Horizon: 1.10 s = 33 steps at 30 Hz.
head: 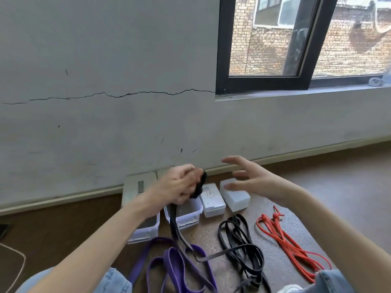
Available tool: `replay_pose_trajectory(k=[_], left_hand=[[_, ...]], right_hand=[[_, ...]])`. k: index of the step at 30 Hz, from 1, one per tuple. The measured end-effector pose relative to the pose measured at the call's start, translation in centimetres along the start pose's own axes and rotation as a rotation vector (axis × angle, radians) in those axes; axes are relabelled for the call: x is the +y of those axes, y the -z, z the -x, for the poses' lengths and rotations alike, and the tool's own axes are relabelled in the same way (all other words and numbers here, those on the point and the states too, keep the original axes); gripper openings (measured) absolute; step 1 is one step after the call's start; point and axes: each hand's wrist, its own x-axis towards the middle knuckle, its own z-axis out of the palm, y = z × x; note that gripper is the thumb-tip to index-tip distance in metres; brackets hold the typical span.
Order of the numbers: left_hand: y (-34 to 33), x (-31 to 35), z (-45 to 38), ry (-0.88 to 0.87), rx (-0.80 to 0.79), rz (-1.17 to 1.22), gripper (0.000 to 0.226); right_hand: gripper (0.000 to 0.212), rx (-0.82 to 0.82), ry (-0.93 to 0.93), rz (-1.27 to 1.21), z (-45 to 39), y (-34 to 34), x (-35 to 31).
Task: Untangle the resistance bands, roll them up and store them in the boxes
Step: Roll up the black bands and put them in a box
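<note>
My left hand is raised above the boxes and grips the partly rolled end of a black resistance band. The rest of that band hangs down to the floor and trails over a purple band. My right hand hovers open, fingers spread, just right of the roll and above two closed boxes. A second black band lies in a tangle on the floor. A red band lies to its right with a knot near its far end.
Two open clear boxes stand under my left arm, two closed white boxes to their right. Two lids lean by the wall. My knees in jeans frame the bands. A window sits at upper right.
</note>
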Motion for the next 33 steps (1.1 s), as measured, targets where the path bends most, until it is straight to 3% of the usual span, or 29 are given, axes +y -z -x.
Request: replay_pose_trajectory(k=[2, 4, 6, 8, 11, 15, 18, 20, 24, 26, 29, 33], left_hand=[[-0.5, -0.5, 0.0, 0.046, -0.149, -0.094, 0.024], [-0.4, -1.3, 0.0, 0.056, -0.211, -0.103, 0.026], [0.1, -2.4, -0.2, 0.023, -0.158, -0.137, 0.030], [0.3, -4.4, -0.7, -0.032, -0.083, -0.275, 0.028], [-0.1, -8.3, -1.1, -0.071, -0.081, -0.473, 0.020], [-0.7, -10.8, -1.5, -0.090, -0.014, -0.489, 0.019], [0.5, -8.3, -2.0, -0.128, 0.121, -0.423, 0.023], [2.0, -5.1, -2.0, -0.188, 0.144, -0.205, 0.025], [3.8, -1.2, -0.9, -0.214, -0.088, -0.003, 0.016], [3.4, -1.9, -1.2, -0.084, -0.165, -0.108, 0.018], [1.8, -4.8, -2.1, 0.058, -0.231, -0.434, 0.018], [-0.2, -9.4, -2.1, -0.040, -0.111, -0.712, 0.013]], right_hand=[[0.064, -0.170, 0.145, 0.211, -0.4, -2.0, -0.6], [0.039, -0.198, 0.214, 0.322, -1.0, -3.5, -0.6], [0.009, -0.128, 0.170, 0.126, -1.1, -3.6, -0.8], [0.012, -0.094, 0.087, -0.076, -1.0, -3.3, -0.6], [0.017, -0.051, 0.066, -0.160, -1.1, -4.2, -0.2], [0.009, 0.167, 0.106, -0.482, -1.9, -5.0, 1.1], [0.014, 0.255, 0.115, -0.642, -2.1, -4.8, 1.9], [0.020, 0.217, 0.085, -0.551, -2.1, -4.5, 2.1], [0.005, -0.047, 0.109, -0.376, -1.8, -4.3, 1.7], [0.007, -0.069, 0.129, -0.310, -1.8, -4.3, 1.5], [0.006, 0.044, 0.090, -0.298, -1.7, -4.5, 2.0], [0.007, 0.087, 0.121, -0.163, -1.3, -5.1, 2.9]])
